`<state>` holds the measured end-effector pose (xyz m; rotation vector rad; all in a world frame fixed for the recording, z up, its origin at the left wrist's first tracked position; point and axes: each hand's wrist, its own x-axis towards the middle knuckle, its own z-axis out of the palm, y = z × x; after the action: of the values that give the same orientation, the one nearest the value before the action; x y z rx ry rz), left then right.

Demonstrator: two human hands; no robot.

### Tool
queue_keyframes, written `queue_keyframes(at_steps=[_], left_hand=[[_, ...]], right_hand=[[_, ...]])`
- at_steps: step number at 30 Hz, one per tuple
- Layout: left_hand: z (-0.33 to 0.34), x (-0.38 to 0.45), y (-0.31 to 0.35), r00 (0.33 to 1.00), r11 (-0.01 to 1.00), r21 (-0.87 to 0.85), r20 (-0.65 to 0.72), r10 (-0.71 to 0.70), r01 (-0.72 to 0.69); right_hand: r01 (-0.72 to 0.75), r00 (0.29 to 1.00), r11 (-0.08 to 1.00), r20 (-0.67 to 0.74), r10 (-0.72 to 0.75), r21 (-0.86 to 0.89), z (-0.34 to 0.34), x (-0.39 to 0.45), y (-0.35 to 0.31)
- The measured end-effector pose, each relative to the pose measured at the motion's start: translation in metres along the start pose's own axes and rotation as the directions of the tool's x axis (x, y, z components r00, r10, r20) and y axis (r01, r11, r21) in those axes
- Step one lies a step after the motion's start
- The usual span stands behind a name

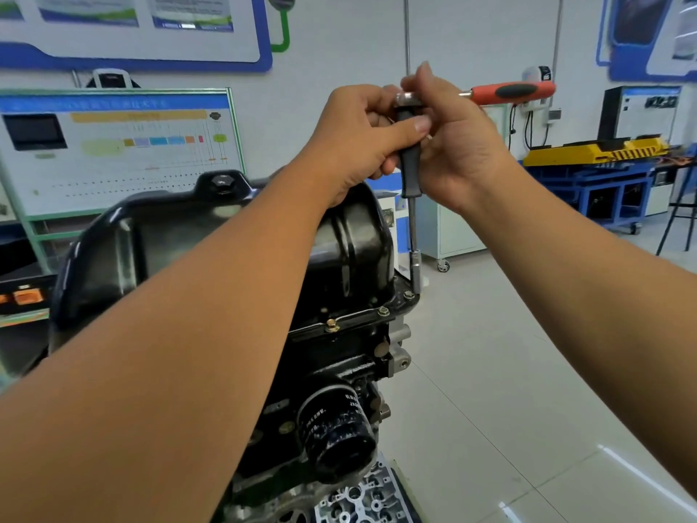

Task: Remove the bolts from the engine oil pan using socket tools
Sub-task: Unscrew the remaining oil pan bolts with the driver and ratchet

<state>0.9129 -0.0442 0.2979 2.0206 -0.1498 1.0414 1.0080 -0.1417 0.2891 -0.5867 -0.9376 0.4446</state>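
A black oil pan sits on top of an upturned engine. Several bolts, one of them, line its flange. A long socket extension stands upright with its socket on the corner bolt. My left hand grips the black handle of the extension. My right hand holds the head of a ratchet at the top of the extension. The ratchet's red handle sticks out to the right.
A black oil filter juts out of the engine block below the pan. A drain plug sits at the pan's far end. A training board stands at the left, a blue bench with yellow equipment at the right, open floor between.
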Motion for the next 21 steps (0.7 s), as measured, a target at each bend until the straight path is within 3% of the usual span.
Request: queue_keyframes(at_steps=[2,7,21], left_hand=[[0.0,0.0,-0.001,1.0,1.0,-0.004,-0.009,0.025,-0.025],[-0.002,-0.001,0.001,0.999,0.997,0.065,0.0,0.033,-0.033],[-0.002,0.001,-0.001,0.999,0.999,0.047,0.033,0.013,-0.014]], right_hand=[[0.002,0.999,0.997,0.042,0.001,-0.082,-0.004,-0.004,-0.001],[0.019,0.999,0.993,0.047,-0.014,-0.113,-0.007,-0.009,0.001],[0.085,0.987,0.95,0.157,-0.038,-0.3,-0.006,-0.013,-0.011]])
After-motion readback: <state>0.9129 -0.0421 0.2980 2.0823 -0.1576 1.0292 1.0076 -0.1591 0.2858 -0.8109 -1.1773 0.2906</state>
